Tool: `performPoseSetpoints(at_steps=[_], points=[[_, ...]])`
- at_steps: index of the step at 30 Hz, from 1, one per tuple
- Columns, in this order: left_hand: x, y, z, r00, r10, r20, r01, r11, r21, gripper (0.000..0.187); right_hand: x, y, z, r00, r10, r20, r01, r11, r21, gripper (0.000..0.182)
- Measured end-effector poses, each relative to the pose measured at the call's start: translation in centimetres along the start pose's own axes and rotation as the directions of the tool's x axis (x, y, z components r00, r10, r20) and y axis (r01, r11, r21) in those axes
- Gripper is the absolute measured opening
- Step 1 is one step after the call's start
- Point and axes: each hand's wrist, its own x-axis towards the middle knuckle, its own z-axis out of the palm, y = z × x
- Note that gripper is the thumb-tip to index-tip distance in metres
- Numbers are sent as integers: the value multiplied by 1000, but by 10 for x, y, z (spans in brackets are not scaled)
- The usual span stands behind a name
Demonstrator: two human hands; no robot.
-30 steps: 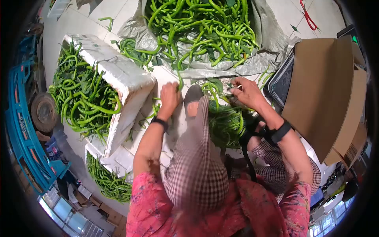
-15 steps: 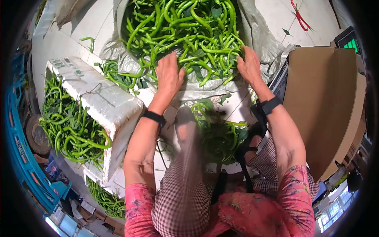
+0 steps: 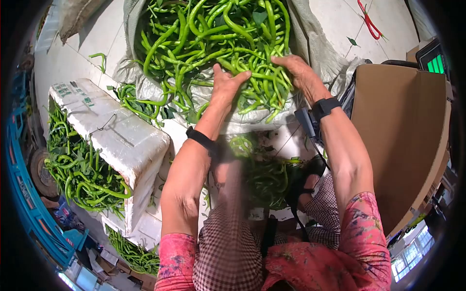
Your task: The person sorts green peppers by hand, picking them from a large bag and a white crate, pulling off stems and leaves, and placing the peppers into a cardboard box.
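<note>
Long green chili peppers (image 3: pixel 228 31) fill a white woven sack (image 3: pixel 313 36) with its mouth towards me. My left hand (image 3: pixel 227 87) is at the near side of the pile, thumb and index finger spread wide; its thumb touches the peppers, and its other fingers are partly hidden. Opposite it, my right hand (image 3: pixel 300 75) curls its fingers over the right side of a bunch of chili peppers (image 3: pixel 262 89). That bunch lies between both hands at the sack's near edge. Each wrist wears a black band.
A tilted white foam box (image 3: pixel 116 126) of green peppers lies left. An open cardboard box (image 3: pixel 398 126) stands right, beside a device with a green-lit display (image 3: pixel 434 63). More peppers (image 3: pixel 267 182) lie between my feet. Red chilies (image 3: pixel 371 22) lie on the tiled floor beyond.
My left hand has moved right, its thumb now spread over the peppers. My right hand has come inward. The bunch between them is drawn together and nearer me.
</note>
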Motion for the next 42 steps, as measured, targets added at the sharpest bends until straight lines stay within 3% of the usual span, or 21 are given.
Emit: performPoseSetpoints(at_steps=[1,2,4,7,8,11,17,19,21,25,27,29,30,31,33,35,37,38,39,41,42], points=[[2,-2,1,1000,-1,-1,1,1000,-1,93,-3,2,7,995,18,101,-43,966,257,28],[5,-5,2,999,-44,-32,42,997,-62,93,-1,2,7,962,121,243,-184,949,256,28],[4,-6,6,992,-122,-39,114,980,-162,83,4,11,12,967,76,243,-143,951,273,33],[-9,8,16,997,-62,38,67,985,-160,92,5,17,23,979,-23,204,-53,930,364,35],[-15,16,20,998,7,58,3,987,-159,74,2,21,26,986,-66,152,2,921,390,36],[-55,55,28,979,15,202,17,988,-151,61,-72,-11,37,965,-224,134,161,915,371,40],[-90,37,1,878,51,475,-3,995,-101,50,-98,8,2,926,-183,330,112,968,225,44],[-77,17,-18,906,-302,297,239,943,231,43,-84,30,-5,959,-26,281,-9,992,122,43],[-79,0,-27,923,-312,226,276,945,177,37,-79,45,-10,976,-27,215,-14,982,187,36],[-87,-12,-23,966,-168,197,150,983,102,40,-72,49,-11,983,-45,180,5,975,220,28],[-82,-24,-21,964,108,244,-211,870,445,46,-62,56,-15,982,-18,188,2,996,85,29],[-82,-22,-12,937,149,316,-328,687,648,47,-64,51,-9,973,55,223,-106,968,225,30],[-82,-21,-5,927,179,331,-367,620,693,46,-75,40,7,986,-27,162,-13,970,244,31],[-84,-19,2,915,202,350,-401,550,732,45,-68,35,9,938,-90,336,20,978,207,30],[-83,-4,5,905,330,270,-425,748,509,43,-71,17,11,897,-219,384,96,944,315,32],[-78,19,-3,849,494,186,-508,670,541,46,-63,7,1,822,-382,423,124,845,521,37],[-61,13,-30,891,421,169,-431,669,605,47,-52,29,0,923,-381,-53,373,853,364,40],[-59,4,-45,907,387,167,-402,672,622,47,-44,49,-17,963,-264,-64,270,955,127,36],[-61,-7,-54,922,350,164,-370,676,638,47,-57,60,-26,962,-263,-70,270,955,126,36],[-76,-23,-63,924,358,133,-342,620,706,41,-98,84,-29,833,-461,-306,259,813,-521,24],[-80,-32,-67,927,358,110,-322,610,724,38,-110,94,-28,832,-462,-306,260,814,-520,24]])
